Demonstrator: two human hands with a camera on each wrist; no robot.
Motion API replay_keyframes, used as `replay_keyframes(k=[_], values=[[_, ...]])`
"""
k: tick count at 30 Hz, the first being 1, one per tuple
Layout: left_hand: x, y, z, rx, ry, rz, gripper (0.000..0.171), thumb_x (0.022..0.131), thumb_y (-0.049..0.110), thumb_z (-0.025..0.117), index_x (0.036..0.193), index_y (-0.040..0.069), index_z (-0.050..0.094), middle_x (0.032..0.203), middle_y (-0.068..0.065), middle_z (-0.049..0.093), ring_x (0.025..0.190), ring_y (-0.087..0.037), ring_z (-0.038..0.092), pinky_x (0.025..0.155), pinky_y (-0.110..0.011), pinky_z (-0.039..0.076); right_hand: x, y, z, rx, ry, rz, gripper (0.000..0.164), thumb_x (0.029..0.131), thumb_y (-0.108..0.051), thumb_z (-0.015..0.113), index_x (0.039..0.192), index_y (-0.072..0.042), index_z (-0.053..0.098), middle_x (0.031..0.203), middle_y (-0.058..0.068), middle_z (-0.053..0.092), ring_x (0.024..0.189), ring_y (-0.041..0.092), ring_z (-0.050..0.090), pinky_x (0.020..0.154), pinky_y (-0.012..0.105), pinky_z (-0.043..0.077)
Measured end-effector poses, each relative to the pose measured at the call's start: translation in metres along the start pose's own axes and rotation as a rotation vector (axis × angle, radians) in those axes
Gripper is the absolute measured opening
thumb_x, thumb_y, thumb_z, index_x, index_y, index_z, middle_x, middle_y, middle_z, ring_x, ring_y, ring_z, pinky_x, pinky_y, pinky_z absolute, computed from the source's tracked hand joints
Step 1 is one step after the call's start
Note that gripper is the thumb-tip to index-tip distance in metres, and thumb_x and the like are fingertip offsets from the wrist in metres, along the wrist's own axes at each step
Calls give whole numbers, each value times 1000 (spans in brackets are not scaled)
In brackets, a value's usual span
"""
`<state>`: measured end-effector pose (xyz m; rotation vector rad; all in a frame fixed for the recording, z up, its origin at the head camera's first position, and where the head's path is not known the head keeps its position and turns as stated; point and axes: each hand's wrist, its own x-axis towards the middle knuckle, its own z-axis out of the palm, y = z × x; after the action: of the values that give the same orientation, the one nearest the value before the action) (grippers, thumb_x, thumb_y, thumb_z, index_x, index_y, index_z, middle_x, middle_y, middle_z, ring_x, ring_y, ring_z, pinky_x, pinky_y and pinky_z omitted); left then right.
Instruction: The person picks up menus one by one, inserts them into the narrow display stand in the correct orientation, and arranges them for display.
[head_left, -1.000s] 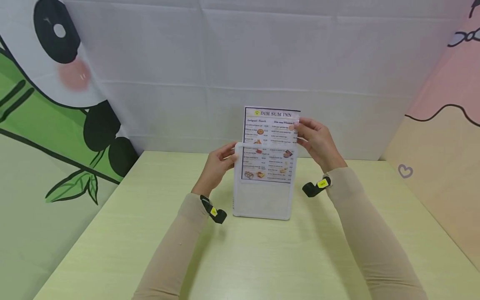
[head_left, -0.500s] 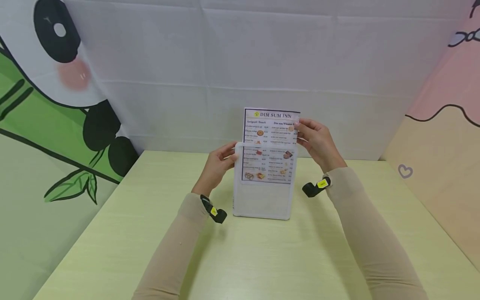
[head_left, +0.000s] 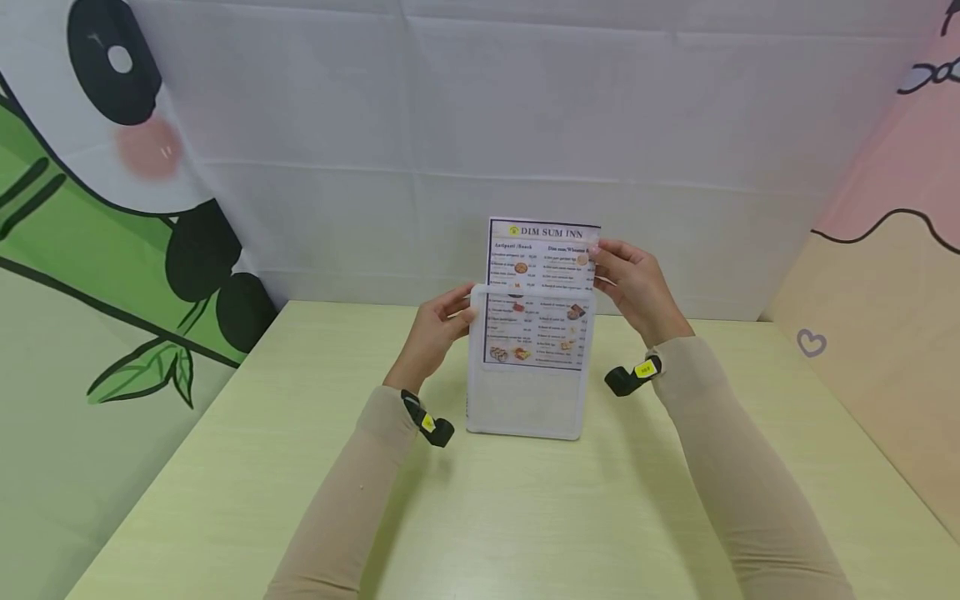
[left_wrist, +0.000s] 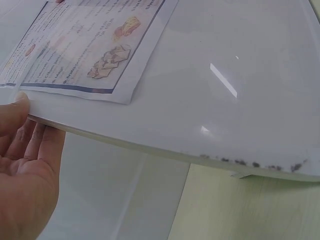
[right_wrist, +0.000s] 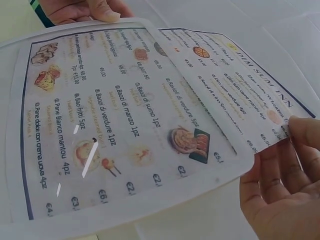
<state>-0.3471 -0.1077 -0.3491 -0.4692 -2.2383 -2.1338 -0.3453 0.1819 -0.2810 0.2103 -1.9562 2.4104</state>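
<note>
menu sheet (head_left: pixel 538 268): partway in the holder (head_left: pixel 525 398), lower part behind the clear face, "dim sum inn" heading sticking out past the top edge
left hand (head_left: pixel 435 329): grip pinching the holder's left edge near the top corner, thumb in front, fingers behind
right hand (head_left: pixel 637 283): grip pinching the sheet's right edge above the holder, thumb in front, fingers behind
holder opening: step in hand looks like sliding the sheet through here, so i'd keep it square to the sides; working one edge only could skew it
sheet edge: light pinch imo, thin stuff probably buckles if forced. keep the holder steady with the left
sheet feel: white, thin, gently bowed where it's out in the open, dark blue border, little food pics
holder body: flat rectangle, rounded corners, whitish rim, glossy face with light streaks, likely plastic. dark specks (left_wrist: pixel 241 162) along one edge in the left wrist view
tabletop (head_left: pixel 480 517): pale yellow-green, faint wood grain. can't tell if the holder's bottom touches it
</note>
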Motion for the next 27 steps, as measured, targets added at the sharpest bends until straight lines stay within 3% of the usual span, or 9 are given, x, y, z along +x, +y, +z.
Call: replay_keyframes(k=[10, 27], values=[[1, 0, 0, 8, 1, -13, 50, 95, 8, 58, 143, 11, 46, 138, -14, 55, 118, -29, 59, 99, -39, 51, 1, -1, -1, -15, 9, -2, 31, 93, -21, 64, 122, -10, 59, 106, -1, 65, 91, 16, 58, 82, 24, 51], [1, 0, 0, -6, 7, -13, 49, 95, 8, 58, 142, 11, 47, 136, -14, 56, 117, -28, 59, 99, -37, 51, -1, -5, -1, -61, 34, -10, 32, 92, -32, 64, 116, -10, 63, 102, -2, 66, 89, 14, 59, 82, 23, 52]])
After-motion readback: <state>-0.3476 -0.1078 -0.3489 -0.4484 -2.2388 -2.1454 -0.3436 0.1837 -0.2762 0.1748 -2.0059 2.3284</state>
